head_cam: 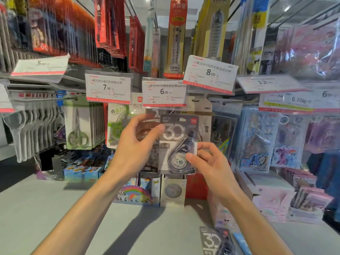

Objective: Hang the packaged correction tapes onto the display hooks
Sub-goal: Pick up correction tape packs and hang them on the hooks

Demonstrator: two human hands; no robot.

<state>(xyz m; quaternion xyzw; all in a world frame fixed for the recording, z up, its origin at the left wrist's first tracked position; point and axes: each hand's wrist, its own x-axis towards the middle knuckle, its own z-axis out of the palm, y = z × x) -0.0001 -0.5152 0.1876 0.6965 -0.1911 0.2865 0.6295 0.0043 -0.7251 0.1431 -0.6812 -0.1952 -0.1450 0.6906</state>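
- Hanging is in progress: the grey correction tape pack [177, 144] sits just under the 6.00 price tag [164, 92]; its seating on the hook is hidden.
- Left hand [136, 146] pinches the upper left edge; right hand [206, 161] grips the lower right corner.
- Another pack [213, 242] lies on the shelf [55, 208], unhung.
- Pack: grey card, large "30", clear blister over the dispenser.

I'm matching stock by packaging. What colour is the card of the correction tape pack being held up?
Dark grey, with a large white "30", on the correction tape pack; head view.
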